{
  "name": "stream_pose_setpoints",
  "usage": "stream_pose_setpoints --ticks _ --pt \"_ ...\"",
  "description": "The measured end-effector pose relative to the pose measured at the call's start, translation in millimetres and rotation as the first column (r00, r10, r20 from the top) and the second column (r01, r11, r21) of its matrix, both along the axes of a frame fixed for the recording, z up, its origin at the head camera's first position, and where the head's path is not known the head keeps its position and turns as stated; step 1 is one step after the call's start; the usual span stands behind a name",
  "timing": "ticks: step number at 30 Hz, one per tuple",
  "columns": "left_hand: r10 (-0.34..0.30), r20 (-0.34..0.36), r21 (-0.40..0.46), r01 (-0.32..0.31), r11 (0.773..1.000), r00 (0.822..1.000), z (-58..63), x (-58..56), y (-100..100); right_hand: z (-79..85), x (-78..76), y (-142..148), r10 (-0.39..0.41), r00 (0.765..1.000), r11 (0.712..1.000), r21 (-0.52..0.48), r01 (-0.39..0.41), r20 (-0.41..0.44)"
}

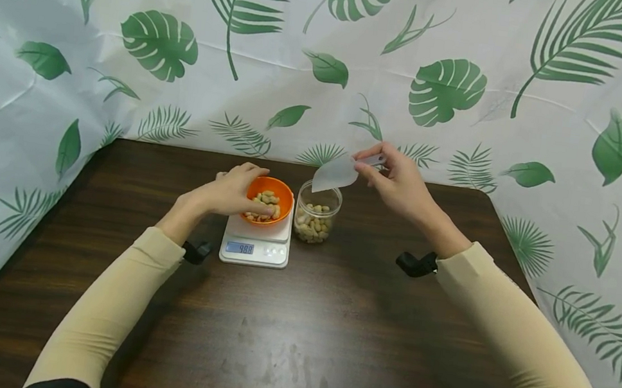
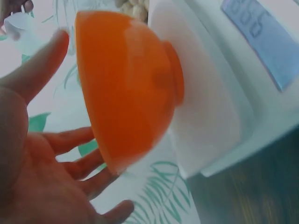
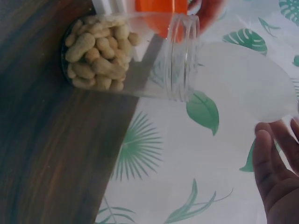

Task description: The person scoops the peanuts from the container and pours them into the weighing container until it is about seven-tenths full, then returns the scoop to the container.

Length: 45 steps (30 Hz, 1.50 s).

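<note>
An orange bowl (image 1: 286,195) with peanuts (image 1: 267,198) in it stands on a white digital kitchen scale (image 1: 254,253). My left hand (image 1: 234,191) is spread about the bowl's rim, thumb at the near side and fingers at the far side; in the left wrist view the fingers (image 2: 79,165) look loose and barely bent. My right hand (image 1: 396,182) pinches the handle of a translucent white scoop (image 1: 335,173), its blade tilted over the mouth of a clear jar (image 1: 302,201). Peanuts (image 3: 100,56) fill the lower part of that jar.
Beside the scale's right edge stands the jar, close to the back of the dark wooden table (image 1: 293,341). Scale digits (image 1: 245,249) read about 98.8. A leaf-patterned white sheet (image 1: 281,54) hangs behind and along the sides.
</note>
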State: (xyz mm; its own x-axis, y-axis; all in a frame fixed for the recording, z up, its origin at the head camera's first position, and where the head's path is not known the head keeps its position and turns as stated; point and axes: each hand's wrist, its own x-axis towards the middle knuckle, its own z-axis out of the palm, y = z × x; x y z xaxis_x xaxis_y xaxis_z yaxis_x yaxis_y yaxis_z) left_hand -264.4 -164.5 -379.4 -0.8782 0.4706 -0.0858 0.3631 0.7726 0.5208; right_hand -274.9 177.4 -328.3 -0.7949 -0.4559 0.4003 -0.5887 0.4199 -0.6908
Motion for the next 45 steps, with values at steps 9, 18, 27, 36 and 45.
stream_pose_setpoints --ticks 9,18,27,36,45 --pt "-0.047 -0.099 0.056 0.053 0.997 0.994 1.2 -4.3 25.2 1.2 -1.4 -5.9 0.035 0.999 0.985 0.172 -0.03 -0.024" --pt "-0.07 -0.107 0.062 0.077 0.995 0.992 0.2 -6.9 42.8 3.6 -4.8 -17.1 0.07 0.997 0.963 0.261 -0.061 -0.026" --pt "-0.092 -0.083 0.05 0.096 0.994 0.992 -1.0 -8.6 52.9 0.1 -9.1 -22.5 0.114 0.993 0.93 0.35 -0.11 0.012" --pt "-0.103 -0.047 0.055 0.105 0.993 0.994 -1.0 -12.1 62.1 -3.2 -10.5 -27.7 0.139 0.99 0.919 0.369 -0.14 0.029" --pt "-0.12 -0.048 0.022 0.121 0.992 0.992 -3.0 -15.9 66.7 -9.6 -14.4 -32.9 0.141 0.99 0.896 0.422 -0.141 0.032"
